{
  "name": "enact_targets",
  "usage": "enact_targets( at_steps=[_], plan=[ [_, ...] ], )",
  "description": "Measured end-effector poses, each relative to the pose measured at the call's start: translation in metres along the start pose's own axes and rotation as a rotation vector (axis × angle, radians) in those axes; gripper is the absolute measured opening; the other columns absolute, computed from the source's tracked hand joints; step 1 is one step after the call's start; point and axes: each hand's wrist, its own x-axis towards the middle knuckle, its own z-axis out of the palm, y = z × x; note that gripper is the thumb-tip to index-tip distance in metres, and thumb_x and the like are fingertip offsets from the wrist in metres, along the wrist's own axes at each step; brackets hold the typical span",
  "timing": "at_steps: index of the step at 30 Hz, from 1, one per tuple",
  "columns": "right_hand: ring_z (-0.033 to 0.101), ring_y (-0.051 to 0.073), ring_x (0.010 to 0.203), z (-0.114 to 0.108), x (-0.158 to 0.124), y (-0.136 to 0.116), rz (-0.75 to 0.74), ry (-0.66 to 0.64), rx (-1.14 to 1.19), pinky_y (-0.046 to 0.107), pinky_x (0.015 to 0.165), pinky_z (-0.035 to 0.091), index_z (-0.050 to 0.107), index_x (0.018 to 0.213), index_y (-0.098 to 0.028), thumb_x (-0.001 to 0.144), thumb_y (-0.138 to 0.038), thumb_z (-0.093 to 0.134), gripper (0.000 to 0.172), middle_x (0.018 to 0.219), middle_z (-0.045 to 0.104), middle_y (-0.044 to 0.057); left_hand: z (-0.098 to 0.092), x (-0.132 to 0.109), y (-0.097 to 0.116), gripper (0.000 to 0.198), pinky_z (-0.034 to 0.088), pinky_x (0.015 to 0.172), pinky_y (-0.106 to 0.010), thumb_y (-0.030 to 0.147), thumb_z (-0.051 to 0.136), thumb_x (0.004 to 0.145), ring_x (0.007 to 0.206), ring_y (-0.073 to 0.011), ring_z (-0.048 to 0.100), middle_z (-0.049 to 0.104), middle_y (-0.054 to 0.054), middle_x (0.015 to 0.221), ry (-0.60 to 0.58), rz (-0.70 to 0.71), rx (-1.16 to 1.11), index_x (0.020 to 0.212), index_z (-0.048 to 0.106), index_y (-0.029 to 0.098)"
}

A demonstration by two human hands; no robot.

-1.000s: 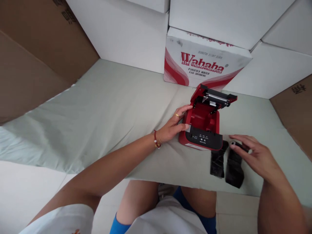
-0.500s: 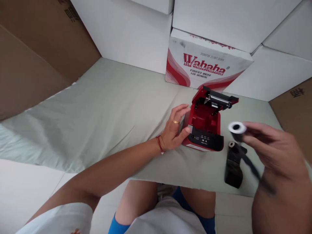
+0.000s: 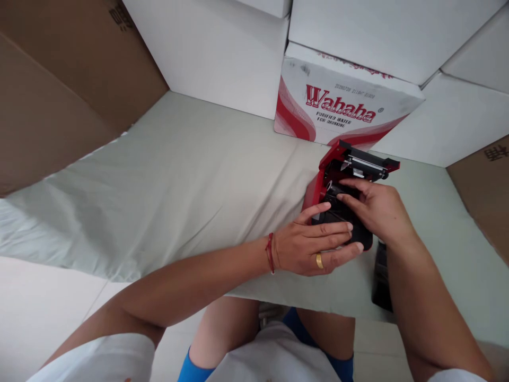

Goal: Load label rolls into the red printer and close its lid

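Note:
A small red-and-black printer (image 3: 313, 197) sits on the cloth-covered table, its lid (image 3: 366, 163) raised. Inside its bay is a black paper roll (image 3: 336, 189) with a pale end; my right hand (image 3: 377, 207) reaches in from the right and grips it between thumb and fingers. The roll's dark strip seems to run forward over the front of the printer. My left hand (image 3: 314, 241), wearing a ring, lies with fingers stretched across the black front panel, hiding most of it. I cannot tell whether those fingers press on the strip or the panel.
A black object (image 3: 382, 284) lies right of the printer, partly behind my right forearm. The pale green cloth (image 3: 191, 175) covers the table. White boxes (image 3: 222, 58), one a printed water carton (image 3: 345, 103), stand behind; brown cardboard (image 3: 67, 79) rises at the left.
My right hand has moved left with the paper roll, from beside the printer into its open bay. My left hand has shifted from the printer's left side onto its front panel.

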Motion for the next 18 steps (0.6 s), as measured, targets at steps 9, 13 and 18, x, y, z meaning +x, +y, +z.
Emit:
enact_targets(
  at_steps=[9,13,18],
  plan=[
    [0.076,0.024,0.079,-0.004,-0.004,-0.005,-0.068,0.031,0.176,0.038,0.074,0.057,0.088,0.12,-0.032,0.094,-0.044,0.075,0.031,0.093,0.087,0.003,0.001,0.003,0.004,0.023,0.042,0.135,-0.038,0.026,0.068,0.107,0.122,-0.011,0.079,0.086,0.003,0.127,-0.027,0.011,0.067,0.129,0.075,0.024],
    [0.051,0.011,0.054,-0.008,-0.018,0.003,-0.049,0.367,0.636,0.029,0.054,0.04,0.089,0.1,-0.028,0.096,-0.043,0.081,0.018,0.084,0.084,0.001,0.0,0.002,0.002,0.024,0.056,0.115,-0.031,0.028,0.072,0.105,0.122,-0.012,0.078,0.085,0.002,0.13,-0.022,0.039,0.085,0.128,0.076,0.025],
    [0.065,0.013,0.076,-0.001,-0.001,0.026,-0.072,0.789,0.789,0.031,0.07,0.051,0.084,0.12,-0.025,0.097,-0.037,0.078,0.027,0.112,0.085,0.006,-0.001,0.003,0.002,0.019,0.06,0.105,-0.027,0.032,0.073,0.104,0.119,-0.0113,0.079,0.086,0.004,0.127,0.005,0.069,0.092,0.123,0.078,0.028]
  ],
)
